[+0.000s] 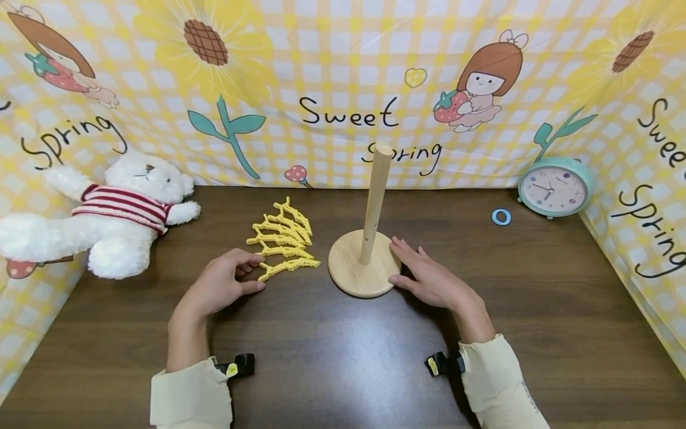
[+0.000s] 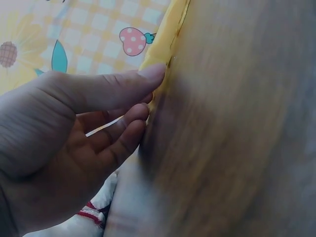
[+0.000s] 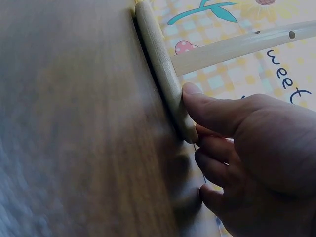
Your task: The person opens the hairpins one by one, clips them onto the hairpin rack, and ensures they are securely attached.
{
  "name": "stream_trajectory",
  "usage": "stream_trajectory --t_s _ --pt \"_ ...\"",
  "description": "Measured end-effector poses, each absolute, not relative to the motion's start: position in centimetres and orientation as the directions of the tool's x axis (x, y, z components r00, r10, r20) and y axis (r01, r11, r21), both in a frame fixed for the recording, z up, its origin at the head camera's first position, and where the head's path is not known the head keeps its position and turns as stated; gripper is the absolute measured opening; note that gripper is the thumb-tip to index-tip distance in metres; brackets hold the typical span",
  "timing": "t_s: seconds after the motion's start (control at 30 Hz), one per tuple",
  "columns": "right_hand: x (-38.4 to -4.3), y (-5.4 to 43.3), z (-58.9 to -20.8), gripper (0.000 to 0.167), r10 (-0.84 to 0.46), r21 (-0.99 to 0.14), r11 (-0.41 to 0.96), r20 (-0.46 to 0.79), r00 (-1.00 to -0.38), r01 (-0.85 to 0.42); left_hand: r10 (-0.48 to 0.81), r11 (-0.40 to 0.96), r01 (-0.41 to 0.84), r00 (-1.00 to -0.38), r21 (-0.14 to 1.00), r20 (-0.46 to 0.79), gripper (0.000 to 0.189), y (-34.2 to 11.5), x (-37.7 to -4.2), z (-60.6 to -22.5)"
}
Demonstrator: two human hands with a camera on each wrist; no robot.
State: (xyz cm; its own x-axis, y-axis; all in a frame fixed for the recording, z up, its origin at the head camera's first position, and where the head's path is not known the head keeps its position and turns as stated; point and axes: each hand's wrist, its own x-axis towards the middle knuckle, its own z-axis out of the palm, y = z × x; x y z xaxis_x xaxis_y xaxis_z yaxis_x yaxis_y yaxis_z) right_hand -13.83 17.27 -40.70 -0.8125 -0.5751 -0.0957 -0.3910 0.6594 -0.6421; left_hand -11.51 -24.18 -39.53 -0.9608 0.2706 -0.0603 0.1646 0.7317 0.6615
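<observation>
Several yellow crocodile hair clips (image 1: 289,266) lie in a fanned row on the brown table, forked ends to the left. My left hand (image 1: 227,280) holds the forked end of the nearest clip between thumb and index finger, other fingers bent behind. In the left wrist view, the thumb (image 2: 113,91) overlaps the yellow clip (image 2: 165,42). A round wooden base (image 1: 351,277) with an upright wooden post (image 1: 377,202) stands right of the clips. My right hand (image 1: 429,274) rests against the base's right rim, thumb and fingers fairly straight. In the right wrist view, the thumb touches the base's rim (image 3: 160,59).
A white teddy bear (image 1: 123,205) in a striped shirt lies at the left. A blue ring (image 1: 501,217) and a mint-green alarm clock (image 1: 554,187) are at the back right. Yellow checked cloth (image 1: 332,71) hangs round the table's back and sides.
</observation>
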Motion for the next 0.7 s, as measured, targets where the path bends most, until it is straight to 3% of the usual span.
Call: stream_trajectory --t_s 0.7 --pt "-13.67 17.12 -40.55 0.07 -0.567 -0.645 0.663 -0.102 -0.817 -0.38 0.223 0.621 0.095 -0.973 0.778 -0.06 0.045 -24.19 -11.33 -39.15"
